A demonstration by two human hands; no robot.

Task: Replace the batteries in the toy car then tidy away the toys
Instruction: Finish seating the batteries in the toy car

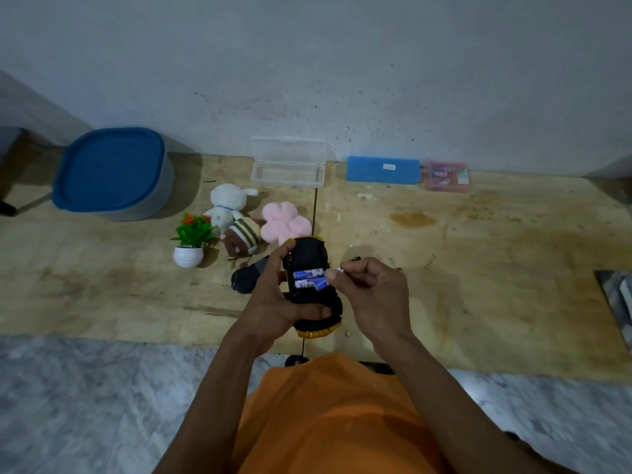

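My left hand (pixel 273 295) grips the toy car (pixel 313 258), which is upside down with its black underside up and yellow trim at both ends. The battery bay is uncovered and two blue-and-white batteries (pixel 309 278) lie side by side in it. My right hand (pixel 372 292) pinches the right end of the nearer battery with thumb and forefinger. A black oval piece (pixel 244 277), perhaps the battery cover, lies on the table just left of the car.
On the wooden table (pixel 478 268) lie a white plush rabbit (pixel 227 203), a striped brown plush (pixel 242 234), a pink plush flower (pixel 285 222) and a small potted plant (pixel 191 241). Behind stand a blue-lidded bin (pixel 113 172), an uncovered transparent box (pixel 289 165), a blue case (pixel 383 170) and a pink battery pack (pixel 446 176).
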